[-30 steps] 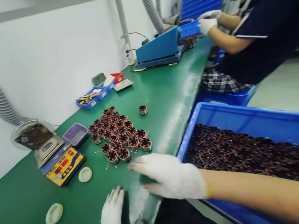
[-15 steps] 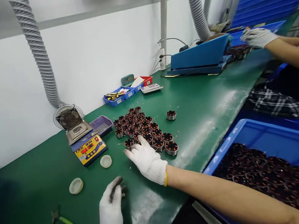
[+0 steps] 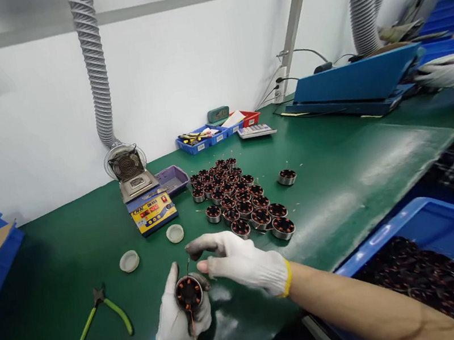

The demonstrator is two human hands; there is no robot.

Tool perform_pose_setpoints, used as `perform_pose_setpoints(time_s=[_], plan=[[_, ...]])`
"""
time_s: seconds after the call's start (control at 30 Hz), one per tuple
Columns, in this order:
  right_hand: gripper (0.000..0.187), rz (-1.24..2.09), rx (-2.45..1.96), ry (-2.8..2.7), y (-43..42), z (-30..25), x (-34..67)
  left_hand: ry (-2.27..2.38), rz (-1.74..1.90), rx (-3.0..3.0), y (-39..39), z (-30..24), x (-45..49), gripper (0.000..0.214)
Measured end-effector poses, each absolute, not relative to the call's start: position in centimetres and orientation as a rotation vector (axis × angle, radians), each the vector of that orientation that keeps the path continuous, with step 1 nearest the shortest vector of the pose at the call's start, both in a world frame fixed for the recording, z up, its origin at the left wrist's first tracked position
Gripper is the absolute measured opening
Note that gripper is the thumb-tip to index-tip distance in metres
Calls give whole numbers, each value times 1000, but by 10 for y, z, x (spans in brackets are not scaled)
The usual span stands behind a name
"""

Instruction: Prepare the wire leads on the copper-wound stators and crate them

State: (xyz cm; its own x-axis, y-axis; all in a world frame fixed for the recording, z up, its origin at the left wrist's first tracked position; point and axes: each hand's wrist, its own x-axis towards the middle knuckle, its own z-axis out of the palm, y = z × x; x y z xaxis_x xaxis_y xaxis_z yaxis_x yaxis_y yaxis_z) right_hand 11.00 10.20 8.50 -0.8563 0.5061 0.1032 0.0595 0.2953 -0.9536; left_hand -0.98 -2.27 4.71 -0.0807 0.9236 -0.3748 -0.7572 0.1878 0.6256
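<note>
My left hand (image 3: 177, 321), in a white glove, is closed round a small round motor stator (image 3: 188, 293) with copper windings, held face up above the green bench (image 3: 340, 175). A thin wire hangs down from the stator. My right hand (image 3: 241, 259), also gloved, hovers just right of it with fingers stretched out toward the stator, holding nothing. A cluster of several like stators (image 3: 238, 200) sits on the bench just beyond my right hand, and one stator (image 3: 286, 176) stands apart to its right.
A solder pot with a yellow-blue controller (image 3: 151, 210) and a fan (image 3: 125, 163) stand behind. Two white lids (image 3: 129, 260) and green-handled cutters (image 3: 96, 323) lie at left. A blue bin of stators (image 3: 391, 230) is at right. A co-worker's gloved hand (image 3: 448, 71) is at the far right.
My left hand turned the stator face up and raised it. My right hand drew back from the cluster toward the stator. The view swung left.
</note>
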Motion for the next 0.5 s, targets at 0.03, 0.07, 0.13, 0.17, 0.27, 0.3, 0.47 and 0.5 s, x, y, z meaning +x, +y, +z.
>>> perform_pose_setpoints(time_s=[0.03, 0.07, 0.13, 0.17, 0.27, 0.3, 0.47, 0.5], plan=[[37, 1654, -534, -2205, 102, 86, 106, 862, 1390, 244, -23, 46, -8, 61], [32, 1691, -555, -2228, 100, 86, 102, 875, 1379, 235, -24, 45, -6, 62], [24, 1603, -542, -2301, 97, 88, 98, 912, 1384, 213, -23, 43, -2, 59], [20, 1459, -497, -2343, 95, 90, 97, 934, 1414, 178, -22, 44, -1, 55], [16, 822, -283, -2381, 93, 99, 100, 929, 1603, -4, -20, 49, -6, 30], [16, 637, -213, -2368, 91, 105, 102, 901, 1705, -54, -19, 51, -10, 24], [11, 225, 38, -2408, 76, 139, 105, 834, 1954, -64, -14, 53, -31, 50], [11, 208, 64, -2433, 73, 144, 105, 852, 1876, -29, -13, 52, -31, 50]])
